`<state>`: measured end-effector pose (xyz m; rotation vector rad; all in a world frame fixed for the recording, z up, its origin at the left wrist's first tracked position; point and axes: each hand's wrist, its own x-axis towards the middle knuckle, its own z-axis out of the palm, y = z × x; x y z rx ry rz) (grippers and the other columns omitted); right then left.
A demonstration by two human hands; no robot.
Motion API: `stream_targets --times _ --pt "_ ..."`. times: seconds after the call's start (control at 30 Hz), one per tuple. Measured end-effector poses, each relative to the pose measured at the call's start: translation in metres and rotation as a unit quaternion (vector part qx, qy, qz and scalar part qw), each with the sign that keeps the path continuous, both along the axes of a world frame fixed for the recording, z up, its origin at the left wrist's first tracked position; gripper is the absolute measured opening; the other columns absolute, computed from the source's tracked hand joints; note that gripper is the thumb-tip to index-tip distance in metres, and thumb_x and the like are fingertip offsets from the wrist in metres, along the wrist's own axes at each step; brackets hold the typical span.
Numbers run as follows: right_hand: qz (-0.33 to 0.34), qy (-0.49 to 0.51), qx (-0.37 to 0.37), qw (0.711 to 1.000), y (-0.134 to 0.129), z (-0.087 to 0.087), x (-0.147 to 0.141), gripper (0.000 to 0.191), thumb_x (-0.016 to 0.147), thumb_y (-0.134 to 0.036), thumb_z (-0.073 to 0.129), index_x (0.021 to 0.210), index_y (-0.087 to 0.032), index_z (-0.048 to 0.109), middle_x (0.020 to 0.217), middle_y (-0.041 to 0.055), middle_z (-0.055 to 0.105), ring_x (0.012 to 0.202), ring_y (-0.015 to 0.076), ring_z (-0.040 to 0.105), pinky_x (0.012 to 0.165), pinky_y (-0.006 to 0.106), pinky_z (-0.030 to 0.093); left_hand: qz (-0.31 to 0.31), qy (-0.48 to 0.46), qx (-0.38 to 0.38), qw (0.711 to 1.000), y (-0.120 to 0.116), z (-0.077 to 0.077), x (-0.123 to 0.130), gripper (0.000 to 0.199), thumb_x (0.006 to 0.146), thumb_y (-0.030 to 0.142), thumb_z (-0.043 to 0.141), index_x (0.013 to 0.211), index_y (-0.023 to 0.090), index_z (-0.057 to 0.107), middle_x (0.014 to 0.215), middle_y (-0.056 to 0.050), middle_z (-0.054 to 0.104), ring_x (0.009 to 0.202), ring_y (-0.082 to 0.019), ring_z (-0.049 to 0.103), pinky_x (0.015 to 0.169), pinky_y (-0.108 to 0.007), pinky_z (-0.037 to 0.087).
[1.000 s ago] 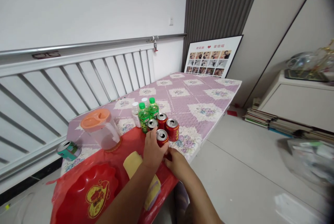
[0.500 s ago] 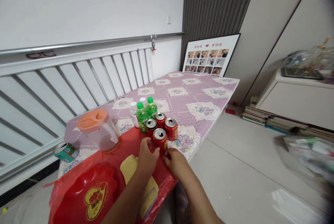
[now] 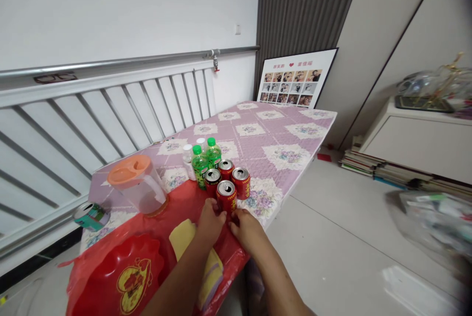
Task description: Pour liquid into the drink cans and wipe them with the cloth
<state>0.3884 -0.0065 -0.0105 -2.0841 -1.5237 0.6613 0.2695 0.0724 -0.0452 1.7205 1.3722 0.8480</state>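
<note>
Low at the base of the nearest red drink can (image 3: pixel 227 198) are both hands, one on each side. My left hand (image 3: pixel 212 220) has its curled fingers along the can's left side and its thumb at the front. My right hand (image 3: pixel 245 225) pinches in at the lower right, fingertips against the can. Its opened silver top faces up. Close behind are a red can with a black rim (image 3: pixel 213 181), a red can (image 3: pixel 226 168) and another red can (image 3: pixel 241 184), all upright. Green-capped bottles (image 3: pixel 200 164) and white-capped bottles (image 3: pixel 188 158) stand behind them on the left.
A clear pitcher with an orange lid (image 3: pixel 134 171) stands left, near a teal can (image 3: pixel 92 215) lying tilted. A red scalloped tray (image 3: pixel 147 252) and a folded yellow cloth (image 3: pixel 182 237) lie on red plastic sheeting (image 3: pixel 184 200). The flowered table's right edge (image 3: pixel 298 178) drops to the floor.
My left hand has come down slightly, closer in to the front can's left side. The right hand stays at the can's lower right. The cans look almost unmoved; the view has shifted slightly.
</note>
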Motion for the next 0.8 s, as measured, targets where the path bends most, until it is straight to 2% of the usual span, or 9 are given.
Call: stream_targets --times 0.3,0.6,0.8 --pt "0.000 0.001 -0.005 1.000 0.0015 0.0018 0.0006 0.025 0.085 -0.014 0.062 0.108 -0.010 0.068 0.110 0.0147 0.070 0.097 0.0229 0.068 0.083 0.027 0.046 -0.020 -0.014 0.008 1.000 0.0015 -0.0068 0.0030 0.032 0.078 0.010 0.065 0.104 0.019 0.051 0.107 -0.009 0.067 0.103 -0.020 0.066 0.094 -0.033 0.049" --pt "0.008 -0.002 -0.012 1.000 0.0009 0.0032 -0.0010 0.028 0.085 -0.014 0.061 0.112 -0.011 0.068 0.112 0.0156 0.069 0.100 0.0233 0.068 0.086 0.027 0.046 -0.023 -0.014 0.006 1.000 0.0017 -0.0059 0.0057 0.031 0.079 0.007 0.062 0.106 0.019 0.052 0.111 -0.011 0.068 0.105 -0.020 0.066 0.095 -0.033 0.048" --pt "0.012 -0.001 -0.008 1.000 0.0006 0.0029 0.0004 0.023 0.084 -0.013 0.061 0.106 -0.012 0.070 0.108 0.0135 0.069 0.096 0.0220 0.067 0.085 0.027 0.046 -0.007 -0.004 -0.008 1.000 0.0021 -0.0018 0.0064 0.037 0.075 0.000 0.058 0.107 0.017 0.052 0.108 -0.010 0.068 0.102 -0.019 0.066 0.093 -0.031 0.049"
